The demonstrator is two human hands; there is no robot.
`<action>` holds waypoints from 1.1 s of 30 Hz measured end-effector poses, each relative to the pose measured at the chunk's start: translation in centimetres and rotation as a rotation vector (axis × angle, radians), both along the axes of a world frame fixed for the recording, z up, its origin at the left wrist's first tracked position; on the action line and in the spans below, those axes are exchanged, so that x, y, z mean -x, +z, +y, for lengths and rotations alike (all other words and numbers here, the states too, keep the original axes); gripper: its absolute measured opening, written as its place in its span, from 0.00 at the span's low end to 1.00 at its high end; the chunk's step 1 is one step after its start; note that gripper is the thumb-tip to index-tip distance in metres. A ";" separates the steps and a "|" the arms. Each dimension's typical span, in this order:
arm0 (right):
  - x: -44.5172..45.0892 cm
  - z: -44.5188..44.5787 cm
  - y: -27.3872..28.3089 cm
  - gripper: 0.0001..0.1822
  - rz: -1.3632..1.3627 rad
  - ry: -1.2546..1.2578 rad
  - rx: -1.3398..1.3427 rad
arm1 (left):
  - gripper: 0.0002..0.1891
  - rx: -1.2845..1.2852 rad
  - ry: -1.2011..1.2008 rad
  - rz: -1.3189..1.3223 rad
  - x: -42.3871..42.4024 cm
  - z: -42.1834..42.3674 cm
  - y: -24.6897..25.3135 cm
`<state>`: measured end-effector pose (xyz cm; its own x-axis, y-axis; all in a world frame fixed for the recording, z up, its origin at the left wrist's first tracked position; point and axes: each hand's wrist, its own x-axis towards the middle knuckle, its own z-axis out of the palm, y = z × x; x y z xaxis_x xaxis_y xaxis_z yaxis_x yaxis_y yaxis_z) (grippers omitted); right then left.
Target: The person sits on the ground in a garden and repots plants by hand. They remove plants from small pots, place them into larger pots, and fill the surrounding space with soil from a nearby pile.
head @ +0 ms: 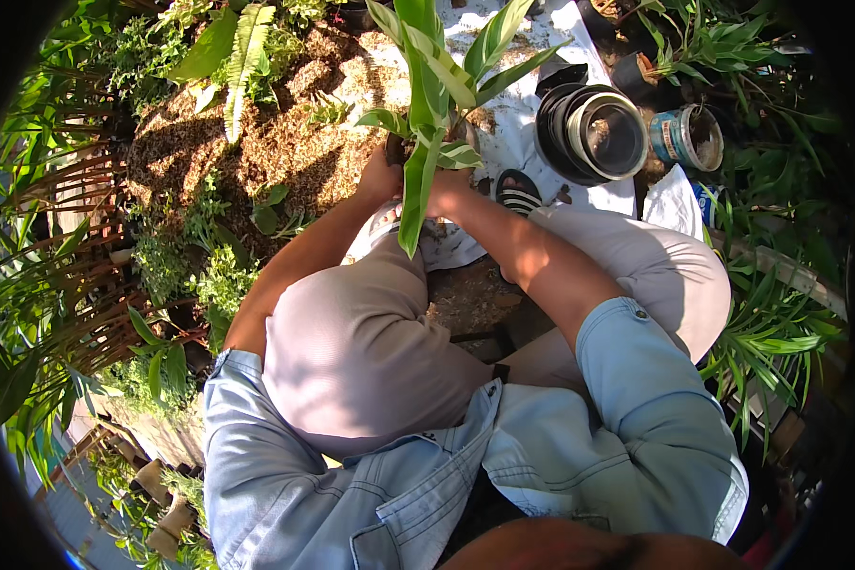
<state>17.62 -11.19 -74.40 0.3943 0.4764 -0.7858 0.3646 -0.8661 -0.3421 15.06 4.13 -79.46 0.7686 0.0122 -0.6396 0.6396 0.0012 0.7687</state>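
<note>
A leafy potted plant (427, 92) with pale-striped green leaves stands upright between my hands. My left hand (382, 177) grips its dark pot (396, 149) from the left side. Around the other side, partly covered by drooping leaves, my right hand (447, 188) is closed against the same pot. The leaves hide most of the pot and the fingertips. A white sheet (502, 78) strewn with bits of soil lies beneath and beyond the plant.
Loose brown potting mix (306, 142) is heaped at left, with a cut fern frond (246, 64) over it. Nested black pots (563, 135) and a labelled tub (673, 139) are at right, near a striped sandal (519, 192). Dense plants (762, 335) border both sides.
</note>
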 end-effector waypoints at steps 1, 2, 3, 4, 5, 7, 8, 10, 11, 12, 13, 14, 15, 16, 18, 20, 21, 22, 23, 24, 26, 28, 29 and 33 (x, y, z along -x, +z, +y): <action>0.1 0.4 -0.4 0.41 -0.047 0.015 -0.029 | 0.21 -0.046 -0.026 -0.079 0.2 0.0 0.6; 0.7 1.1 -0.8 0.37 -0.113 -0.008 0.015 | 0.21 -0.125 -0.075 -0.101 0.3 -0.1 1.2; 1.1 1.5 -1.2 0.34 -0.174 -0.032 0.009 | 0.22 -0.205 -0.094 -0.194 0.4 -0.2 1.5; 1.1 1.5 -1.6 0.34 -0.145 -0.010 0.067 | 0.21 -0.229 -0.070 -0.011 0.4 -0.4 1.7; 1.4 1.4 -2.0 0.33 -0.129 -0.025 0.064 | 0.24 -0.228 -0.079 0.000 0.6 -0.3 1.8; 1.1 1.0 -2.4 0.32 -0.129 -0.076 0.022 | 0.33 -0.227 -0.093 0.036 0.5 -0.1 1.5; 0.4 0.7 -2.5 0.33 -0.057 0.023 -0.002 | 0.26 -0.192 -0.136 0.097 0.4 0.1 1.2; -1.2 0.2 -2.2 0.37 0.070 0.244 0.034 | 0.20 -0.106 -0.081 0.031 0.2 0.5 0.7; -1.7 -0.3 -2.0 0.38 0.107 0.293 0.051 | 0.17 -0.090 -0.046 0.054 0.3 0.6 0.4; -2.1 -0.7 -1.7 0.38 0.007 0.254 0.129 | 0.15 -0.174 -0.103 -0.054 0.4 0.6 0.2; -2.4 -1.3 -1.3 0.39 -0.023 0.260 0.177 | 0.13 -0.154 -0.088 -0.093 0.5 0.6 -0.1; -2.5 -1.8 -1.0 0.38 0.000 0.220 0.236 | 0.12 -0.106 -0.070 -0.047 0.7 0.6 -0.3; -2.6 -2.3 -0.7 0.38 -0.018 0.163 0.264 | 0.12 -0.091 -0.053 0.001 0.8 0.5 -0.7; -2.0 -2.9 -0.5 0.42 -0.138 0.179 0.258 | 0.13 -0.191 -0.126 0.012 0.7 0.5 -1.1; -1.4 -3.3 -0.1 0.41 -0.190 0.205 0.237 | 0.14 -0.271 -0.084 -0.039 1.0 0.3 -2.4; -1.6 -3.2 0.2 0.42 -0.171 0.209 0.265 | 0.18 -0.277 -0.102 -0.082 1.0 0.5 -3.9; -1.9 -3.1 0.4 0.43 -0.157 0.246 0.282 | 0.22 -0.292 -0.148 -0.102 0.6 0.7 -4.5; -2.8 -2.9 0.5 0.45 -0.075 0.293 0.327 | 0.25 -0.369 -0.191 -0.069 0.7 0.8 -4.8; -3.4 -3.0 0.6 0.45 -0.035 0.318 0.344 | 0.27 -0.334 -0.222 -0.109 0.6 0.9 -5.0; -4.0 -3.2 0.7 0.45 -0.065 0.319 0.340 | 0.28 -0.365 -0.249 -0.095 0.6 1.0 -4.9; -4.4 -4.2 0.6 0.42 -0.234 0.285 0.272 | 0.29 -0.439 -0.276 -0.070 0.8 1.0 -4.0; -3.9 -5.0 0.2 0.41 -0.313 0.328 0.231 | 0.32 -0.377 -0.236 -0.072 0.9 0.7 -2.5; -3.6 -5.3 -0.1 0.40 -0.356 0.346 0.237 | 0.35 -0.425 -0.294 -0.142 0.7 0.7 -1.9; -2.9 -4.8 -0.7 0.44 -0.441 0.430 0.301 | 0.34 -0.532 -0.309 -0.167 0.6 0.4 -0.9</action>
